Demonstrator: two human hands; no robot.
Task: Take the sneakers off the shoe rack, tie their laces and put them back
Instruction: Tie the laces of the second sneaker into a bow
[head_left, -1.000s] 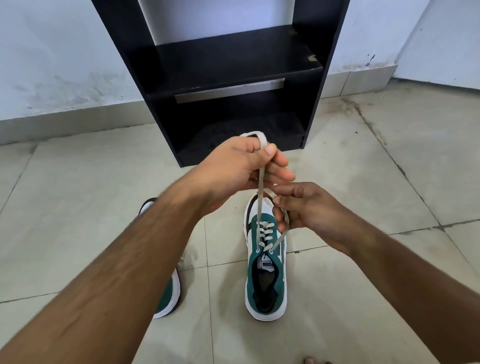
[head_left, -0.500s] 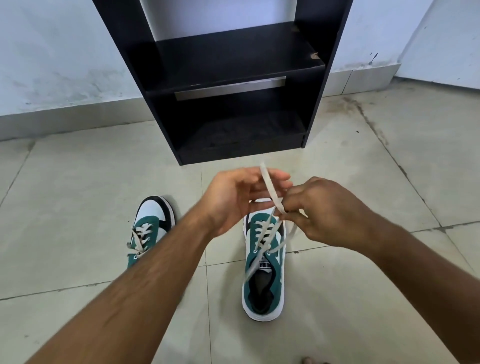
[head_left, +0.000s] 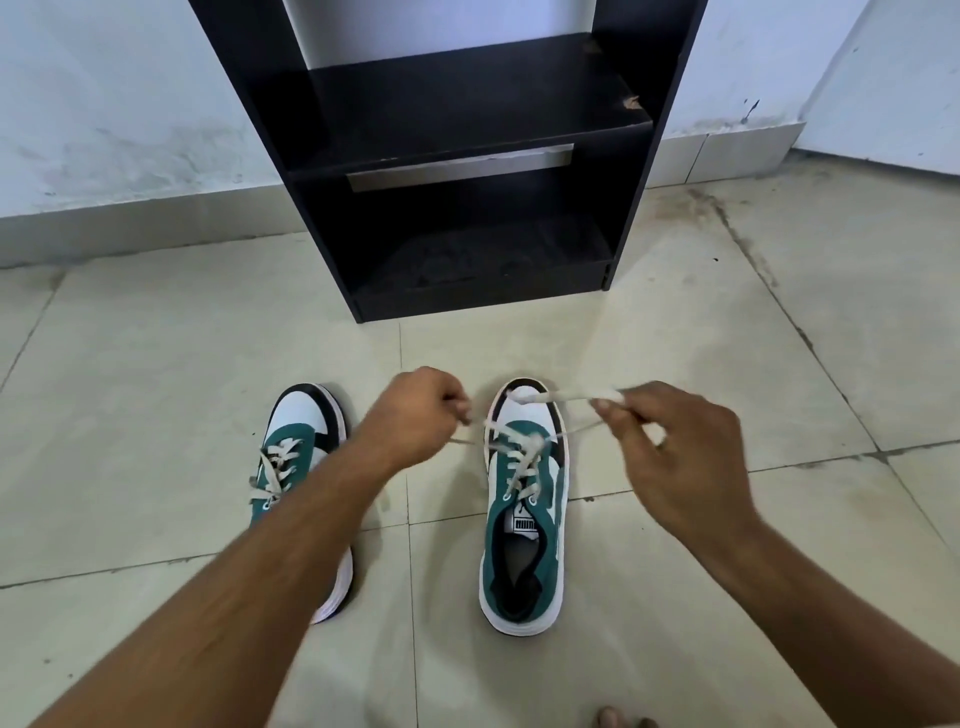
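Two green, white and black sneakers stand on the tiled floor, toes toward the black shoe rack (head_left: 628, 208). The right sneaker (head_left: 524, 519) lies between my hands. My left hand (head_left: 415, 421) pinches one end of its pale lace (head_left: 566, 396) just left of the toe. My right hand (head_left: 680, 457) pinches the other end, stretched to the right over the toe. The left sneaker (head_left: 296, 441) sits partly under my left forearm, its laces crossed loosely.
The rack's two shelves hold nothing. It stands against a white wall (head_left: 130, 114) with a tiled skirting. Beige floor tiles (head_left: 156, 353) spread all around. A toe (head_left: 610, 719) shows at the bottom edge.
My hands dropped from above the right sneaker and pulled apart sideways, drawing the lace ends outward. The left sneaker came out from behind my left arm.
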